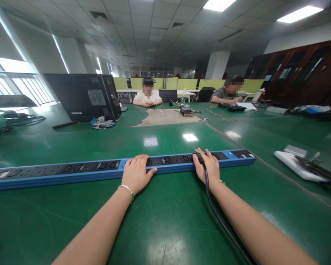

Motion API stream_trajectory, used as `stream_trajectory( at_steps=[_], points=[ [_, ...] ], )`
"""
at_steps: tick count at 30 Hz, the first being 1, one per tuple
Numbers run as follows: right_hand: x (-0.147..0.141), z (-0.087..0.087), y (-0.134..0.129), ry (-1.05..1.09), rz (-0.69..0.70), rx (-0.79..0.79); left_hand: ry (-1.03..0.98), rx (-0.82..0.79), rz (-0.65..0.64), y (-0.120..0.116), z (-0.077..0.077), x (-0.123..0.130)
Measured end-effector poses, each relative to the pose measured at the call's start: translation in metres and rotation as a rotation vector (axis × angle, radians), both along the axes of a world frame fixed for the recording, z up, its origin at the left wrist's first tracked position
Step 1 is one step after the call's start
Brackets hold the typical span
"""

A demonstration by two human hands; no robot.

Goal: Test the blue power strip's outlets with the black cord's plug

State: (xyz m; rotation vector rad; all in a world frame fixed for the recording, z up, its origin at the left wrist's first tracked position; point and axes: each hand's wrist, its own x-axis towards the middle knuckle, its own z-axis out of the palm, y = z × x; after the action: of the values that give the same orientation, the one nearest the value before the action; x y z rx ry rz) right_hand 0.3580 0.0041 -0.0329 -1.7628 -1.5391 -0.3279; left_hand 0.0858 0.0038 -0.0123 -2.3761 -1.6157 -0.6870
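1. Our left hand (136, 173) grasps the blue power strip (171, 169) across its width: the fingers go over the top, the thumb is at the near side. How strongly it presses, we cannot tell.
2. Our right hand (209, 167) is closed around the black plug (199, 158), just over the sockets; whether it is fully seated, we cannot tell. Its cable (209, 197) hangs towards the near side of the bench (165, 213).
3. The strip lies across the bench, roughly along its far edge but well apart from it. Its left end leaves our view; its right end is near the seam (264, 169).
4. We judge the strip long, stiff and rather heavy, with smooth sides which may slide; we should take it by both long sides. The plug seems firm, best held by its body, because the cable is flexible.
5. Towards the far left corner are gloves (102, 123) and a computer case (82, 97); at the far edge sit two people (147, 97).
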Motion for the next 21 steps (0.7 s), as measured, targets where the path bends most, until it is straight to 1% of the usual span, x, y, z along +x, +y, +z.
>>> stream_trajectory(
  at_steps=[8,15,18,21],
  points=[
    [-0.0034,-0.0002,-0.0012,0.021,-0.027,-0.039,0.002,0.01,-0.002,-0.001,0.0003,-0.0004],
    [-0.0058,-0.0022,0.0021,0.059,-0.054,0.006,0.014,0.015,0.003,0.0004,-0.0006,0.0001],
    [-0.0076,-0.0027,0.0058,0.141,-0.027,0.051,0.006,0.019,0.002,0.0014,-0.0018,0.0003],
    [-0.0071,0.0036,0.0072,0.306,0.036,0.137,-0.005,0.025,-0.001,0.0018,-0.0024,0.0002]
  ],
)
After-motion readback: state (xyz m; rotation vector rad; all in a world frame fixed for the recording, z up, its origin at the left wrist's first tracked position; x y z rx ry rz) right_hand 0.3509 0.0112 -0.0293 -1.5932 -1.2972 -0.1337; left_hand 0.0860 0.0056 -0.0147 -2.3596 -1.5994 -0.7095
